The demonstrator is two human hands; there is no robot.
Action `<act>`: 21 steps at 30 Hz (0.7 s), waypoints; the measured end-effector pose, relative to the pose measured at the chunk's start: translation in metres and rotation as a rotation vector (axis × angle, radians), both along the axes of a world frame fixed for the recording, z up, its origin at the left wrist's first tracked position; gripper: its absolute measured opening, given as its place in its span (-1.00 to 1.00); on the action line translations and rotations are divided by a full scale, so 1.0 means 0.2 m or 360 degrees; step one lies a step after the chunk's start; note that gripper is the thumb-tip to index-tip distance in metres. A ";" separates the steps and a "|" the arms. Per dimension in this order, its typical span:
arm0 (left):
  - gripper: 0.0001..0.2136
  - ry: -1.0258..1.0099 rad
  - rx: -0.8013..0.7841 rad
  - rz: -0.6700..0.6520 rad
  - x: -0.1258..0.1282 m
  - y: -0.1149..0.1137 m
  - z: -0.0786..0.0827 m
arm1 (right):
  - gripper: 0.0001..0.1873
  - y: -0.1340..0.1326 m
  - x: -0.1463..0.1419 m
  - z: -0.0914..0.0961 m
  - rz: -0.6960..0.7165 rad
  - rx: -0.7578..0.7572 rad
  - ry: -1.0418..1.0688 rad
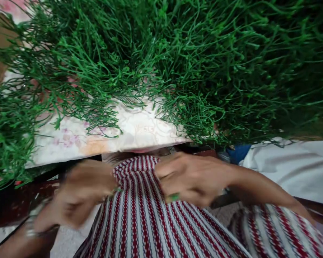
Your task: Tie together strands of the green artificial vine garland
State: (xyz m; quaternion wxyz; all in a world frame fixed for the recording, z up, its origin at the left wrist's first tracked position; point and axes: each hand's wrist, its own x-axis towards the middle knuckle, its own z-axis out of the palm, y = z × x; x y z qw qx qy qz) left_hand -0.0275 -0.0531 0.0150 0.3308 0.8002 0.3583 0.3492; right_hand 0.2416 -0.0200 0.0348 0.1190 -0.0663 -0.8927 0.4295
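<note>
My left hand [82, 191], blurred by motion, is closed in front of the striped cloth [140, 215] over my lap. A tiny green bit [118, 190] shows at its fingertips. To the right, my right hand [190, 177] is also closed, and a small green piece [173, 197] pokes out from its fingers. A gap lies between the two hands. Just beyond them, a big heap of thin green artificial grass sprigs [140, 43] covers much of the tabletop. What the fingers enclose is mostly hidden.
A white flowered cover [140, 129] lies on the table, its front edge close above my hands. More green sprigs [8, 143] hang over the left side. Something brown and flat [0, 46] is at the upper left. White cloth [293, 168] lies at the right.
</note>
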 end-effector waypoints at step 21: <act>-0.86 -0.0781 -0.0629 0.0577 0.33 0.13 -0.12 | -0.44 -0.02 -0.28 -0.21 -0.1431 -0.0161 0.0142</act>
